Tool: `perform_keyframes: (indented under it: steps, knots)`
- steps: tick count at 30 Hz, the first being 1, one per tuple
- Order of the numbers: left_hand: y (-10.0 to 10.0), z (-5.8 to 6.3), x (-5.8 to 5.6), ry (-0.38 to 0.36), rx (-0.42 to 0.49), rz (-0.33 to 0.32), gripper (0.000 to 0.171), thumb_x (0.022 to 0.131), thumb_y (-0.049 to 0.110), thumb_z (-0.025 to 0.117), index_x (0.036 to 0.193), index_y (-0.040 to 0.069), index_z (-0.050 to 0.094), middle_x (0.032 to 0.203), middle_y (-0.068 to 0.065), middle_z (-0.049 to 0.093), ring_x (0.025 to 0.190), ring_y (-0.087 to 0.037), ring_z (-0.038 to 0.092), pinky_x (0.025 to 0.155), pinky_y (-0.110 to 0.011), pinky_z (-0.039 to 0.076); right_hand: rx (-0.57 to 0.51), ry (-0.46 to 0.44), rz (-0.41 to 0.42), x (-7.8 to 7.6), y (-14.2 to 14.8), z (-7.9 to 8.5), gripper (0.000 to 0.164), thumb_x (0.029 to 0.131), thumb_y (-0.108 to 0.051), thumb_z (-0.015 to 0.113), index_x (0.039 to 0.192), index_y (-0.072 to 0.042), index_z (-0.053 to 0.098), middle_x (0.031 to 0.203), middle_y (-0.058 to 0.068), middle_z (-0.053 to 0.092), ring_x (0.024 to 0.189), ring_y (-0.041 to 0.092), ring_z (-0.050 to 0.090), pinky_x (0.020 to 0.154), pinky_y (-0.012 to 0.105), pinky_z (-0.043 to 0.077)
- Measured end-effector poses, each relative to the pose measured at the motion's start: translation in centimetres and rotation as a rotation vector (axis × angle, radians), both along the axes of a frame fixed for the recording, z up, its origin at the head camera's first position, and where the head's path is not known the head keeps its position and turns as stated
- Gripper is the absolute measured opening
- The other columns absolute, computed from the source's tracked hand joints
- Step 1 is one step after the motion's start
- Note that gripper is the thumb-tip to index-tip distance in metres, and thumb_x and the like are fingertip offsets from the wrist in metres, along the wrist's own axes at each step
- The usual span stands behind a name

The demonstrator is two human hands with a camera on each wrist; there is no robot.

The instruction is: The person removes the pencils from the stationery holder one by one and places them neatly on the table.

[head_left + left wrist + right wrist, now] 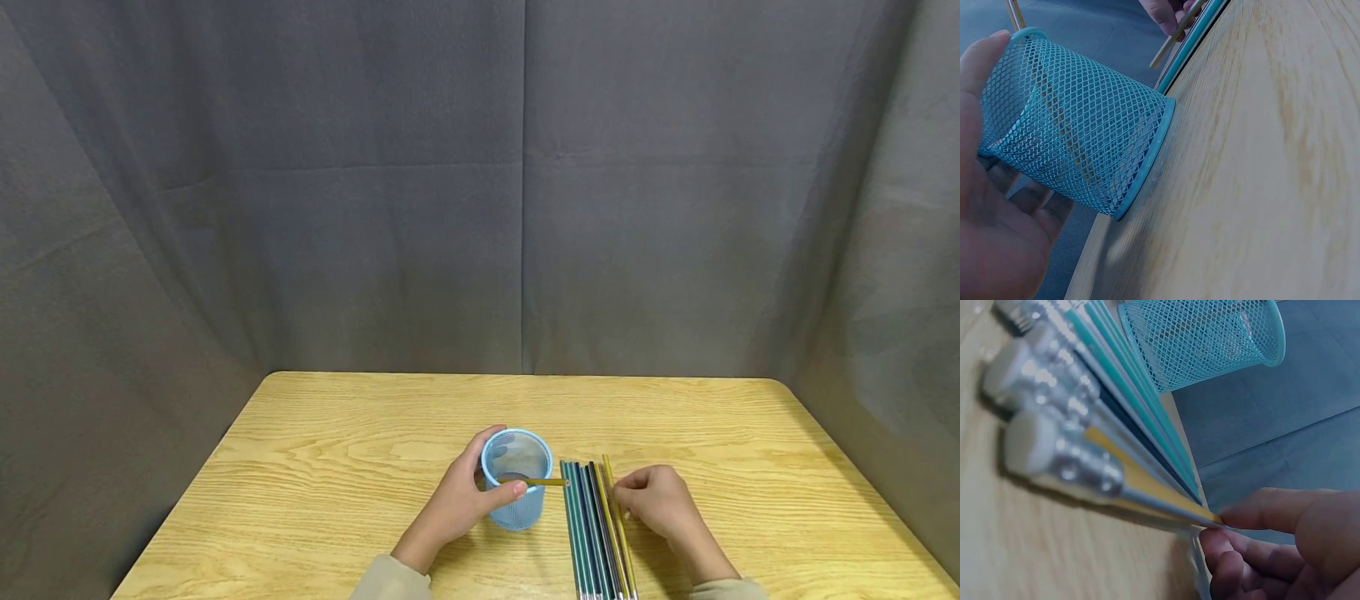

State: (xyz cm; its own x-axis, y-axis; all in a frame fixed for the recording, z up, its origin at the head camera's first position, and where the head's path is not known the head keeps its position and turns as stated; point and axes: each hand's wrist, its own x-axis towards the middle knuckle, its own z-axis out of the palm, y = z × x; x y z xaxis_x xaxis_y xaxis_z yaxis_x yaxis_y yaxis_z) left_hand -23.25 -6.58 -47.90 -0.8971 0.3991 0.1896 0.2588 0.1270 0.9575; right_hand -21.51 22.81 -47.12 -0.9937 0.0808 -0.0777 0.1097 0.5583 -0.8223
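Note:
A light-blue mesh pencil cup (pixel 516 513) stands on the table, and my left hand (pixel 459 498) grips it, thumb at the rim and fingers round its far side. One yellow pencil (pixel 551 482) leans inside it with its end past the rim; its lower part shows through the mesh (pixel 1063 119) in the left wrist view. To the cup's right lies a row of several pencils (pixel 588 533), green, dark and yellow. My right hand (pixel 662 502) pinches the outermost yellow pencil (pixel 626 546) between thumb and fingers. In the right wrist view its white eraser (pixel 1030 445) faces the camera.
A wooden table (pixel 337 467) carries everything. Grey cloth (pixel 375 250) hangs behind it and along both sides. The other pencils lie close together, their metal ferrules (pixel 1063 381) toward the near edge.

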Motion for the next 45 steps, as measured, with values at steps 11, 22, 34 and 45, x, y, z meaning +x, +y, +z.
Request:
perform_keyframes:
  steps: [11, 22, 34, 45]
  knots:
    - [0.03, 0.03, 0.0, 0.01, -0.006, -0.002, 0.078, 0.088, 0.033, 0.076, 0.152, 0.029, 0.032, 0.135, -0.006, 0.054, 0.123, -0.028, 0.053, 0.1, -0.05, 0.04, 0.049, -0.008, -0.004, 0.13, -0.31, -0.15, 0.004, 0.082, -0.005, 0.074, 0.081, 0.0, 0.074, 0.069, 0.003, 0.065, 0.06, 0.018, 0.058, 0.059, 0.031, 0.044]
    - [-0.02, -0.03, -0.07, -0.003, 0.016, -0.018, 0.077, 0.089, 0.032, 0.076, 0.152, 0.029, 0.032, 0.135, -0.006, 0.053, 0.123, -0.027, 0.052, 0.1, -0.047, 0.041, 0.111, 0.011, 0.016, 0.18, -0.15, -0.31, 0.011, 0.079, -0.01, 0.079, 0.071, -0.006, 0.073, 0.06, 0.001, 0.061, 0.055, 0.016, 0.054, 0.052, 0.03, 0.042]
    - [-0.01, -0.1, -0.05, 0.004, 0.012, -0.018, 0.079, 0.089, 0.031, 0.076, 0.153, 0.027, 0.031, 0.135, -0.008, 0.053, 0.122, -0.029, 0.052, 0.098, -0.048, 0.042, 0.069, -0.024, -0.007, 0.08, -0.05, -0.56, 0.01, 0.079, -0.008, 0.078, 0.07, -0.006, 0.073, 0.061, 0.002, 0.062, 0.055, 0.017, 0.054, 0.053, 0.029, 0.042]
    - [-0.02, -0.22, -0.21, -0.002, 0.027, -0.027, 0.077, 0.089, 0.032, 0.075, 0.152, 0.029, 0.031, 0.135, -0.008, 0.052, 0.123, -0.029, 0.052, 0.1, -0.048, 0.041, 0.02, -0.018, 0.0, 0.03, 0.05, -0.39, 0.011, 0.083, -0.006, 0.076, 0.073, -0.002, 0.073, 0.061, 0.004, 0.062, 0.055, 0.016, 0.055, 0.051, 0.027, 0.045]
